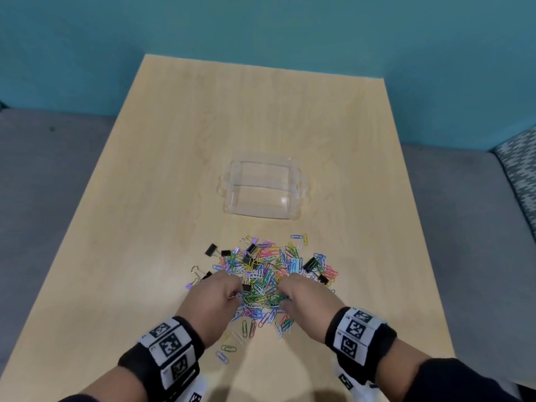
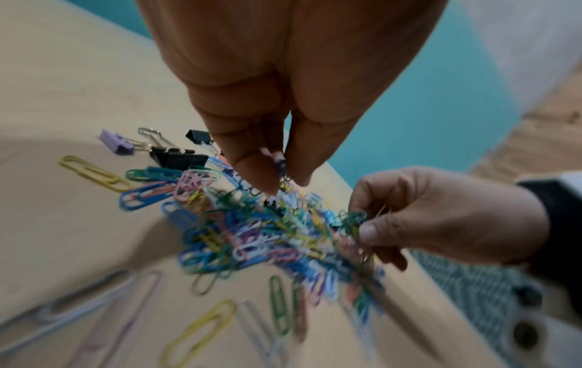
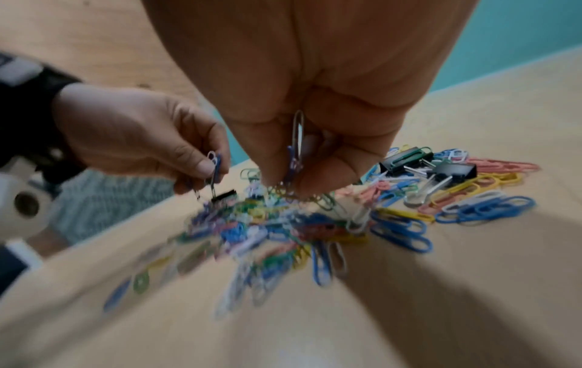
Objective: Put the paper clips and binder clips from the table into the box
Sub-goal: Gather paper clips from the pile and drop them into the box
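Observation:
A heap of coloured paper clips (image 1: 266, 274) mixed with black and purple binder clips (image 1: 211, 249) lies on the wooden table (image 1: 162, 158), just in front of a clear plastic box (image 1: 262, 189). My left hand (image 1: 220, 294) pinches a bunch of paper clips (image 2: 277, 174) at the heap's near left side. My right hand (image 1: 301, 294) pinches another bunch of paper clips (image 3: 294, 159) at the near right side. A tangled mass of clips (image 2: 283, 236) hangs blurred between the two hands. The box holds nothing that I can see.
Loose paper clips (image 1: 229, 348) lie scattered toward the table's near edge. Binder clips (image 3: 440, 169) sit at the heap's right side. A teal wall (image 1: 261, 30) stands behind the table, and grey floor flanks it on both sides.

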`<state>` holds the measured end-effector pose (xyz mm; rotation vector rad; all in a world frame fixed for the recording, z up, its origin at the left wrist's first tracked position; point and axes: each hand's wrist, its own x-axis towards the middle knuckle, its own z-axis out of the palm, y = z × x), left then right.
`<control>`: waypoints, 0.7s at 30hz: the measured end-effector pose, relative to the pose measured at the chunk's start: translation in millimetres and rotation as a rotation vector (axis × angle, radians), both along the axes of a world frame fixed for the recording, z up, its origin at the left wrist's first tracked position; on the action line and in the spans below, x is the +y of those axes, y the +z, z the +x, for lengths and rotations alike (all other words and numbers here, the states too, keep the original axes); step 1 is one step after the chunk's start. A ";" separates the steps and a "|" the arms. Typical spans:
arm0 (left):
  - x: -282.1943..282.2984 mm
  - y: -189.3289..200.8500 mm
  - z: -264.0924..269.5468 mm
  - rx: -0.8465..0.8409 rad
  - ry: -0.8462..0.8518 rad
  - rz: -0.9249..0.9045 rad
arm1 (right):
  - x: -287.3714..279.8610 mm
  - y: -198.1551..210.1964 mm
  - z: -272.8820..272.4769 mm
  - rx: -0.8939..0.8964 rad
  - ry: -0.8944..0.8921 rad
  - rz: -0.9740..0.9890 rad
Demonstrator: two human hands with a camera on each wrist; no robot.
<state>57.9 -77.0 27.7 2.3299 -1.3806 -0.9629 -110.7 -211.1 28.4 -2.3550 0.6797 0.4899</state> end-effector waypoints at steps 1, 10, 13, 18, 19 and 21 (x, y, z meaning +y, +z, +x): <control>-3.6 5.7 3.1 0.045 0.032 -0.005 | -5.4 5.0 2.5 -0.007 -0.047 0.054; -96.1 53.3 62.4 0.380 0.395 -0.215 | -97.3 40.3 71.2 -0.170 -0.421 0.219; -138.1 52.8 81.5 0.342 0.462 -0.276 | -125.2 40.2 103.5 -0.102 -0.295 -0.063; -163.8 45.6 82.8 0.365 0.441 -0.279 | -136.4 39.9 127.1 -0.110 -0.353 0.000; -160.1 45.7 81.8 0.372 0.457 -0.284 | -136.2 40.4 122.4 -0.116 -0.370 0.010; -144.1 45.8 79.7 0.367 0.492 -0.309 | -130.9 42.1 101.6 -0.140 -0.368 -0.050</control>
